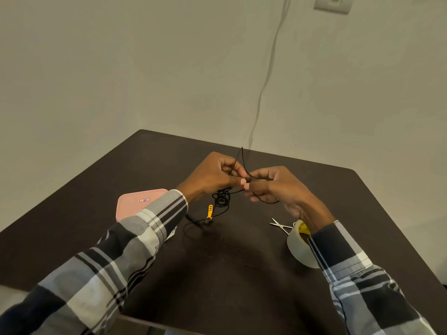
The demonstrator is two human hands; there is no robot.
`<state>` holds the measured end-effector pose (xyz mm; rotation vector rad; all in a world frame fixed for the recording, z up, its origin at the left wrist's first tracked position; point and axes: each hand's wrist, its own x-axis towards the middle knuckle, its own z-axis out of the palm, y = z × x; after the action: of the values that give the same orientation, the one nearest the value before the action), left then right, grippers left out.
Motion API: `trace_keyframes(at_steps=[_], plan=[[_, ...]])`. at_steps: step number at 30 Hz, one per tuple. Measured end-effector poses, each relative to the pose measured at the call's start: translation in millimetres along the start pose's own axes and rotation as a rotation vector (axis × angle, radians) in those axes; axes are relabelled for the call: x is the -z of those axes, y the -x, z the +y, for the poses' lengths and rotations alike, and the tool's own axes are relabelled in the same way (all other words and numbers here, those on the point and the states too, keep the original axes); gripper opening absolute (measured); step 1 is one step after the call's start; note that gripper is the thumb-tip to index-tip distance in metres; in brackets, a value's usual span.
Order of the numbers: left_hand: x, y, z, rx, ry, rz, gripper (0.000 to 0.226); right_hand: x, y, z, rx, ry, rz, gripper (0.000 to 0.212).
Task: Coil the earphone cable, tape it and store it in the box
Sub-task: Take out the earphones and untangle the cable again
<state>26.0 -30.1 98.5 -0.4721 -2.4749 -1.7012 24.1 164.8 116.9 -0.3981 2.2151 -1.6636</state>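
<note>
Both hands are up over the middle of the dark brown rectangular table (242, 262), meeting thumb to thumb. The left hand (212, 175) has its fingers curled and pinches the thin black earphone cable (222, 199); the right hand (273, 187) pinches the same cable just beside it, fingers curled round a strand that loops under its palm. One loop of cable stands up above the knuckles, and a loose tangle hangs below the hands down to the tabletop, where more cable trails toward the left sleeve. A small yellow-orange piece (210, 211) sits on that cable, just under the tangle.

Room to move: bare tabletop lies in front of the person between the two plaid sleeves, and more beyond the hands to the far edge, which meets a pale wall. The near edge runs under the forearms.

On the left, the pink rounded-square plastic box (135, 204) lies closed, partly behind the left sleeve; it carries a small white label with a red border, the writing too small to read. On the right, a roll of pale translucent tape (300, 247) stands tilted against the right sleeve, with a yellow inner label whose print is illegible. Small silver scissors (280, 224) lie just beside the roll. A white wire (266, 76) runs down the wall from a wall switch plate (332, 4).
</note>
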Motion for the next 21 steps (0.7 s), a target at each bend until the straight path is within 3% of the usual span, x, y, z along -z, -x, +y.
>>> trace_keyframes(at_steps=[4,8,12,17,21], plan=[[-3,-4,-2,-0.036,-0.212,-0.034,0.015,3,0,1,-0.030,0.137,-0.024,0.019],[-6,-2,0,-0.077,-0.404,-0.039,0.015,4,2,1,-0.022,0.109,0.010,0.028],[-6,-1,0,-0.021,-0.329,-0.045,0.017,10,4,-1,-0.013,0.130,0.015,0.040],[-1,7,7,0.133,0.018,-0.111,0.027,16,7,-4,0.047,0.089,0.044,0.045],[1,8,4,0.164,0.010,-0.039,0.032,26,9,-6,0.047,0.113,0.019,0.048]])
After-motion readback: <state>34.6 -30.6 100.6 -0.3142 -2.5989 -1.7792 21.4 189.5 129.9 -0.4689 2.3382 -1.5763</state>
